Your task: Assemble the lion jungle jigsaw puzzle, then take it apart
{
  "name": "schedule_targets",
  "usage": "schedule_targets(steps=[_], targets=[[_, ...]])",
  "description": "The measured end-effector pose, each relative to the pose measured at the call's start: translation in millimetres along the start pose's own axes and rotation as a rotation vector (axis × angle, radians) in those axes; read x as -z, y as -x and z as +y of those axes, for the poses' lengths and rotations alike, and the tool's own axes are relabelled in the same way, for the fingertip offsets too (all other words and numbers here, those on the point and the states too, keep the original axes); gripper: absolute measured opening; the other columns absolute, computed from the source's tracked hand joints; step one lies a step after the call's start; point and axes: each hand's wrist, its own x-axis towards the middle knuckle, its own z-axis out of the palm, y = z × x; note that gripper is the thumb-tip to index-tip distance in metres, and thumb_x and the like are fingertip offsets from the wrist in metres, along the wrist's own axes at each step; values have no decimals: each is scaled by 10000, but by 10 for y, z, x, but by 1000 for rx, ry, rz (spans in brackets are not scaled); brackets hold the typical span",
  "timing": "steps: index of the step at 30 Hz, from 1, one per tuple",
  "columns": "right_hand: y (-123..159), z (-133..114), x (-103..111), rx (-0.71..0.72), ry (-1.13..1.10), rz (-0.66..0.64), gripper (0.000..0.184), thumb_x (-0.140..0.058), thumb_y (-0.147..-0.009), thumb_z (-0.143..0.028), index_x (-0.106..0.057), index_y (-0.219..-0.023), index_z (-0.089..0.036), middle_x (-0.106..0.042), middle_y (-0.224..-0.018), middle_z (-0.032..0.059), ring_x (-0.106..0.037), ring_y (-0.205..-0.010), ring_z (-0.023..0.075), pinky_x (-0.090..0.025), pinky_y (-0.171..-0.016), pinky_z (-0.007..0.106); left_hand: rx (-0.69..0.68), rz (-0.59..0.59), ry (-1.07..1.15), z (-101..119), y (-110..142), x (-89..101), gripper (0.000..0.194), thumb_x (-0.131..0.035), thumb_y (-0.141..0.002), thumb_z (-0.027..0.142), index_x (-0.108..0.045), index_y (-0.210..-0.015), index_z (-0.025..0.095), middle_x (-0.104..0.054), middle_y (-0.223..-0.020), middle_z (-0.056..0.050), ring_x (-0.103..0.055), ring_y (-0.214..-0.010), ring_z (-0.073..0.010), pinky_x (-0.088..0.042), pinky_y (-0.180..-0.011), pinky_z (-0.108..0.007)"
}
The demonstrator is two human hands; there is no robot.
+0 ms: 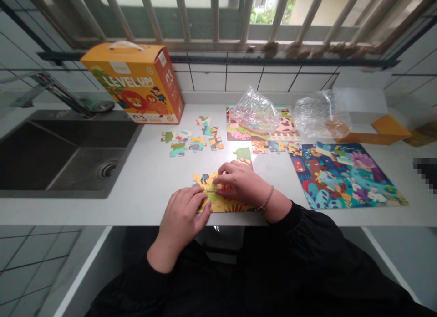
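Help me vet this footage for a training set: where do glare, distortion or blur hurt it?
Head view: glare whitens the countertop beside the green puzzle piece; highlights streak the crumpled clear plastic; wide-angle distortion fans the window bars; small print on the orange box looks soft; a pixelated block masks the right edge.

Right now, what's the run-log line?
left hand: on yellow puzzle; right hand: on same puzzle; loose pieces: beyond hands; orange box: upright beside sink

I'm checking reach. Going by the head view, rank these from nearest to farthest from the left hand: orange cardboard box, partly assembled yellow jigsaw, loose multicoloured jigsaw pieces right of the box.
From the left hand:
1. Yellow jigsaw, at its fingers
2. Loose pieces, beyond it
3. Orange box, back left
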Motion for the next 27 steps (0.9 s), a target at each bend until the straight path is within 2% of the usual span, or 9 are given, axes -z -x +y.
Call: schedule_targets(steps=[8, 10, 12, 14, 16, 20, 22, 25, 27], targets=[[-7, 7, -9, 0, 46, 7, 146, -761, -1100, -308, -906, -1099, -288, -774, -1223, 100, -620, -1036, 258, -504, -957, 413, -9, -5, -21, 3, -16, 2, 93, -700, -1088, 259, -743, -1162, 222, -821, -1260, -131, -765, -1152, -332, -602, -998, -518], [0, 4, -12, -3, 33, 9, 149, -751, -1095, -279, -898, -1073, -282, -775, -1223, 96, -626, -1039, 255, -506, -959, 412, -15, -11, -31, 1, -8, 8, 144, -702, -1091, 271, -745, -1218, 220, -813, -1329, -148, -759, -1190, -342, -604, -1023, -529], [14, 10, 5, -10, -27, 47, 150, -743, -1070, -219, -879, -1102, -273, -777, -1219, 94, -646, -1043, 253, -518, -971, 418, -23, -25, -36, 1, 2, 23, 252, -704, -1090, 281, -738, -1337, 240, -773, -1486, -156, -731, -1308, -361, -592, -1088, -551], [31, 29, 50, -40, -125, 170, 199, -694, -1052, -165, -844, -1147, -255, -777, -1198, 98, -678, -1069, 257, -539, -995, 428, -40, -47, -41, 1, 13, 40, 384, -698, -1094, 286, -696, -1478, 271, -683, -1656, -142, -665, -1455, -375, -559, -1166, -576], [51, 61, 121, -125, -202, 373, 222, -619, -1046, -144, -802, -1130, -239, -774, -1135, 98, -700, -1076, 257, -559, -999, 431, -64, -72, -46, -4, 22, 49, 488, -690, -1102, 299, -640, -1587, 275, -600, -1751, -130, -594, -1556, -390, -523, -1217, -606], [101, 157, 297, -422, -224, 719, 163, -575, -1019, -199, -726, -1005, -257, -763, -1039, 74, -698, -963, 241, -579, -894, 407, -106, -155, -34, -26, 22, 30, 536, -706, -1096, 342, -643, -1625, 285, -643, -1716, -104, -604, -1554, -405, -482, -1250, -654], [159, 214, 393, -535, -247, 837, 128, -583, -1009, -245, -710, -1004, -261, -759, -1022, 64, -695, -921, 229, -580, -852, 392, -107, -183, -25, -32, 12, 17, 510, -713, -1091, 345, -681, -1597, 299, -692, -1665, -94, -645, -1507, -399, -487, -1243, -658], [350, 282, 567, -607, -266, 993, 121, -598, -1005, -299, -708, -1032, -256, -759, -1011, 54, -693, -878, 217, -573, -813, 379, -100, -179, -19, -30, -8, 16, 488, -711, -1087, 338, -710, -1573, 292, -710, -1642, -103, -660, -1485, -398, -505, -1228, -657], [563, 291, 698, -657, -228, 1015, 150, -623, -1010, -333, -733, -1068, -249, -775, -1031, 58, -701, -866, 219, -571, -800, 382, -106, -174, -12, -28, -19, 25, 483, -713, -1083, 336, -716, -1564, 287, -709, -1643, -103, -665, -1479, -403, -515, -1215, -660]])
